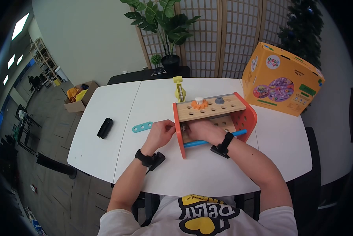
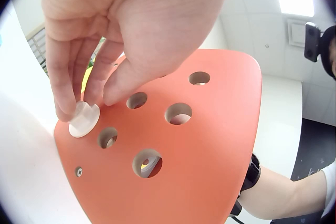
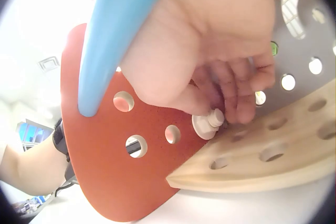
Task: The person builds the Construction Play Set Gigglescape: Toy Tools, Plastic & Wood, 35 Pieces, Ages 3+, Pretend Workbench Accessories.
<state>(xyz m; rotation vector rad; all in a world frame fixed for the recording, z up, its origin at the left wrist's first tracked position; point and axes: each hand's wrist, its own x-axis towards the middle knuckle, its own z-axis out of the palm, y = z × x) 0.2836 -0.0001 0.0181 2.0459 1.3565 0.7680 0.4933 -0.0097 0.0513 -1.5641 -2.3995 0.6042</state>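
A toy workbench (image 1: 211, 111) with red-orange side panels, wooden holed boards and blue rods stands on the table. From outside the left side panel (image 2: 210, 129), my left hand (image 1: 160, 135) pinches the slotted head of a white toy screw (image 2: 84, 120) between thumb and fingers. My right hand (image 1: 204, 131) reaches under the top board. Its thumb and curled fingers are on a white nut-like piece (image 3: 203, 126) against the panel's inner face, just above the lower board (image 3: 262, 155). An orange gear with a white screw (image 1: 199, 103) and a grey piece (image 1: 219, 100) sit on top.
Left of the bench lies a teal holed strip (image 1: 142, 127), with a black case (image 1: 105, 128) farther left. A yellow toy piece (image 1: 179, 89) is behind the bench. A large orange-yellow box (image 1: 282, 78) stands at the back right. A blue rod (image 3: 121, 35) crosses in front of my right hand.
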